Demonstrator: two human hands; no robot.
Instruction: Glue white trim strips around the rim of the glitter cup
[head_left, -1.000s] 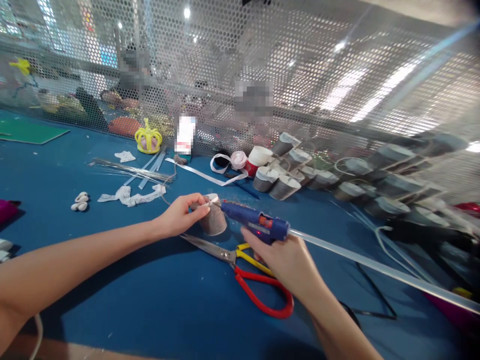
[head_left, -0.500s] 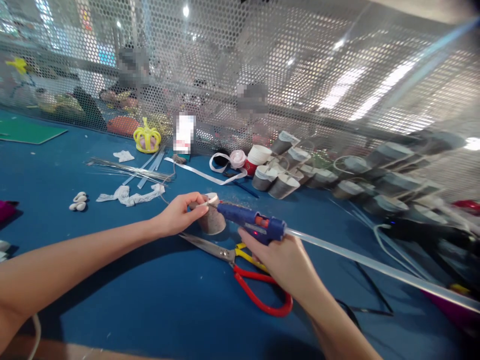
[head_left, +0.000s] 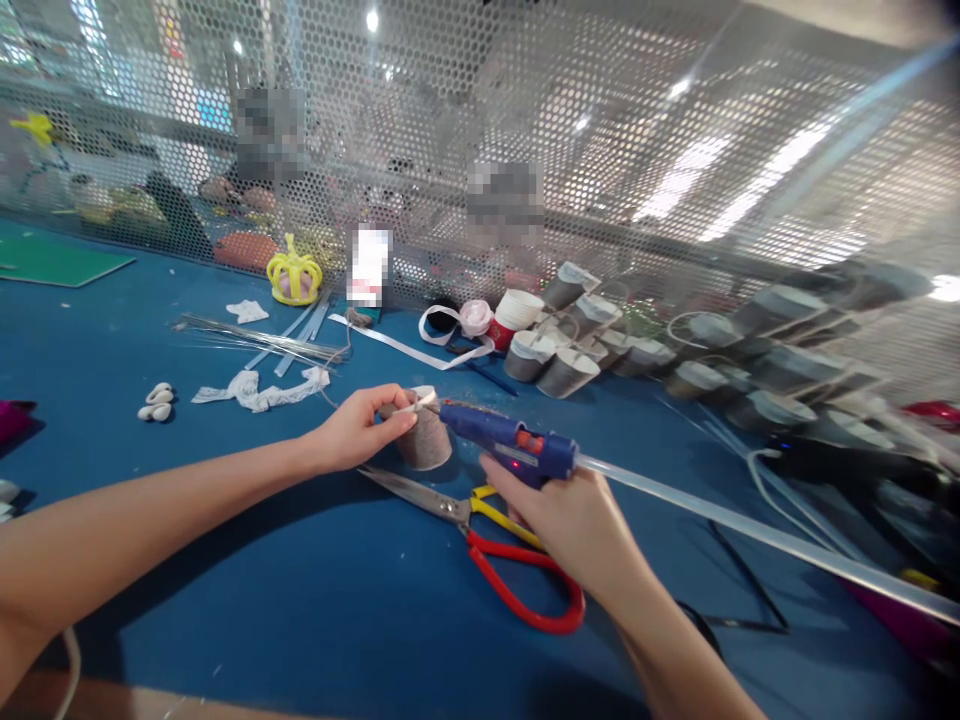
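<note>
A small, tapered grey cup with a pale rim is held just about at the centre of the view, above or on the blue tabletop; whether its base is resting there cannot be told. It is judged to be light, and its matt, grainy wall suggests a fair grip with little slip. The wall is probably stiff enough to keep its shape, though it could be dented by a hard squeeze. A pinch at the rim, on the side away from the nozzle, would be the safest hold.

With the cup taken as the dial's centre, the left hand is placed at nine o'clock. Its thumb and fingers are brought almost together in a pinch at the rim; exactly what is caught between them is too small to be made out.

The right hand is placed at four o'clock, wrapped around the grip of a blue plastic glue gun. The nozzle is pointed at the rim, close to the left fingertips; contact cannot be confirmed. The gun is likely made rear-heavy by the long, translucent glue stick. Metal scissors with red and yellow handles are left at five o'clock, beneath the gun.
</note>
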